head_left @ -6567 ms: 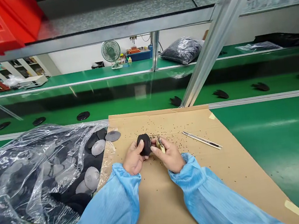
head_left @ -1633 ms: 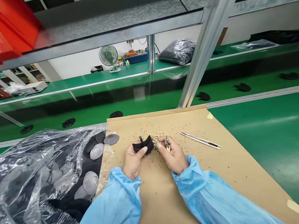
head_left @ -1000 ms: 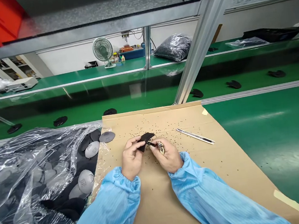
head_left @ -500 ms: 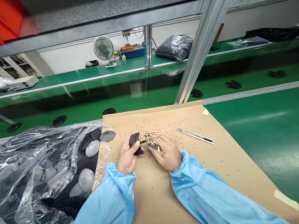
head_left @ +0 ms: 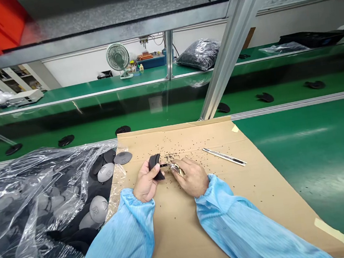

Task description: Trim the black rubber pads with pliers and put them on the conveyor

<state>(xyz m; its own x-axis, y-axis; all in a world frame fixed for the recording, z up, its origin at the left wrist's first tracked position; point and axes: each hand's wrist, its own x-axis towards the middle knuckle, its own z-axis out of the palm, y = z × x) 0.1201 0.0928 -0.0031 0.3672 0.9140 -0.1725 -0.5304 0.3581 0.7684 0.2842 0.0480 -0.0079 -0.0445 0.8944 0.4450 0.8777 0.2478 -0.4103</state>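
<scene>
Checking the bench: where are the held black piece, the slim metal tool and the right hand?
Held black piece (head_left: 155, 166): head view, its middle.
Slim metal tool (head_left: 224, 156): head view, its shaft.
Right hand (head_left: 191, 178): head view, its back.

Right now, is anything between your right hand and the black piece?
Nothing blocks the way. Only the small metal tool pinched in the right hand reaches across to the black piece held in the left hand.
</scene>
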